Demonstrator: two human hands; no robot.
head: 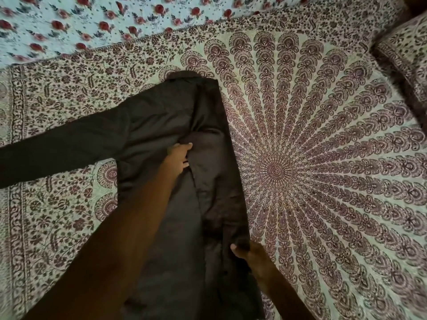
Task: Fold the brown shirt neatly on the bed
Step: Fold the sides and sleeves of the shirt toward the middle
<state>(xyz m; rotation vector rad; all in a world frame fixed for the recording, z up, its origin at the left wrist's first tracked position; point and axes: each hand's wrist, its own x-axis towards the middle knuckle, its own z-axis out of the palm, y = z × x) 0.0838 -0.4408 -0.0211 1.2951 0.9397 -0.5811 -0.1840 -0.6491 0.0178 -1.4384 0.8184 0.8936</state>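
Mandala-printed bedspread [323,146] covers the bed [46,227], with a rose-patterned sheet [92,24] along the far side and a matching pillow [406,56] at the far right corner. On it lies the brown shirt [157,125], collar [184,77] away from the person, one side already turned in as a long panel [217,181] and the outstretched sleeve [57,153] running off to the left. Both hands are on the cloth. The left hand [179,157] curls its fingers into the loose edge of the turned-in fabric at mid-chest. The right hand [248,254] pinches the folded edge low on the right side, thumb on top. The main risk, as I judge it, is the soft, slippery-looking cloth bunching: ripples already show around the left hand, and pulling from that single point could drag the panel askew or trap a crease under the next fold. If the right hand lets go early, the lower edge may spring open and the fold line go crooked. The long sleeve also lies unfolded, so bringing it across carelessly would leave a lopsided bundle.
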